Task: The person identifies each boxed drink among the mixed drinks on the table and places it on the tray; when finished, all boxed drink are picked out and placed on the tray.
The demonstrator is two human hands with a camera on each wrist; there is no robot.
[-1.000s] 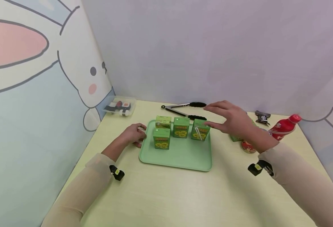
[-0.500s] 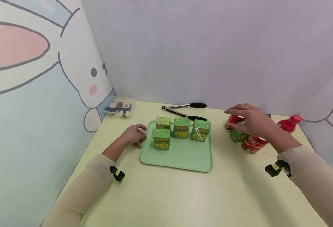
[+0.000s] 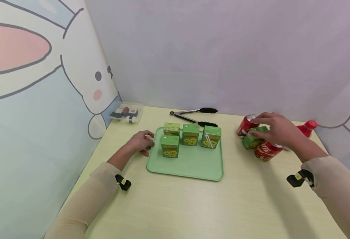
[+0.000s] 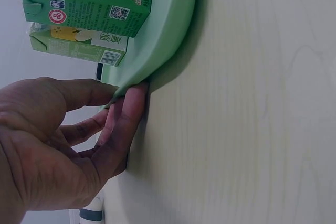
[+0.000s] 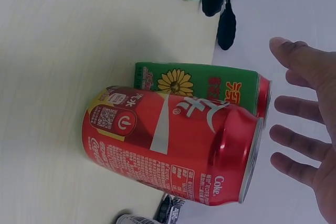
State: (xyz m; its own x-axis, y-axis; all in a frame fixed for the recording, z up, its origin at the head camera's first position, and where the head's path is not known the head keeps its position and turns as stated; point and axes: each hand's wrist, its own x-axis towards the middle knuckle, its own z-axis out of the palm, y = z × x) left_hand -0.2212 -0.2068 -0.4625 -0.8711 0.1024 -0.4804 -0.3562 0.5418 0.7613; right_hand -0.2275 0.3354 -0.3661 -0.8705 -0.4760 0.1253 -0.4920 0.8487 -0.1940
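Note:
With its thumb on top and fingers underneath, my left hand pinches the left rim of the light green tray, seen close in the left wrist view. Several green drink cartons stand on that tray; the rightmost carton has a straw on its front. My right hand, fingers spread, hovers over another green carton at the right of the table. In the right wrist view, this carton stands behind a red Coke can, and the fingers are apart from both tops.
A second red can stands behind the carton at right. Farther right is a red-capped bottle, partly hidden by my arm. Black-handled tongs lie behind the tray. A clear box with sushi-like pieces sits in the back left corner.
My right hand has moved right, from beside the tray's rightmost carton to above the carton among the cans. My left hand stays at the tray's rim.

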